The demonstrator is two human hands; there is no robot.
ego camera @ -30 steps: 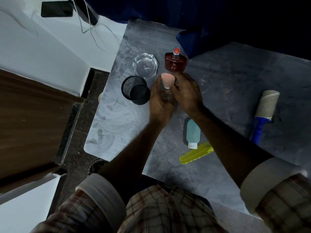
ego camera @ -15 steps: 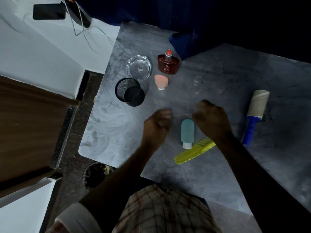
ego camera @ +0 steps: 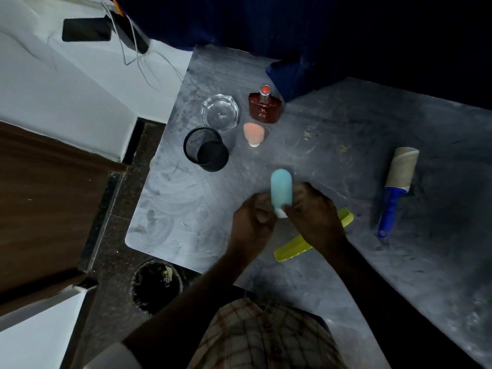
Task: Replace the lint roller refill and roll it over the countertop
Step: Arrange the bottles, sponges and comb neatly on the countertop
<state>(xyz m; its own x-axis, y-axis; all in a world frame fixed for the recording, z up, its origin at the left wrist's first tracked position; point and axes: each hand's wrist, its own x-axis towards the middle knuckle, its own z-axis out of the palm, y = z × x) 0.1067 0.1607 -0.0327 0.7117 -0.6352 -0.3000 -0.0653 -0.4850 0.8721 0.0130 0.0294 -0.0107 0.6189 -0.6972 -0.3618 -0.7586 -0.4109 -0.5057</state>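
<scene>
The lint roller [ego camera: 396, 182], a blue handle with a bare brown cardboard-coloured roll, lies untouched on the grey countertop [ego camera: 346, 129] at the right. Well to its left, a small light-blue squeeze bottle [ego camera: 281, 191] with a white cap is held just above the countertop. My left hand [ego camera: 251, 222] and my right hand [ego camera: 315, 214] both grip it at its lower, capped end. The bottle's rounded end points away from me.
A yellow comb [ego camera: 292, 249] lies partly under my right wrist. Farther back stand a black mesh cup [ego camera: 206, 149], a glass ashtray [ego camera: 220, 113], a pink bottle [ego camera: 253, 134] and a dark red perfume bottle [ego camera: 265, 106]. A dark bin [ego camera: 157, 284] sits below the counter's front-left corner.
My hands set the pink bottle down by the perfume bottle, drew back toward me, then closed on the light-blue bottle and lifted it off the countertop beside the comb.
</scene>
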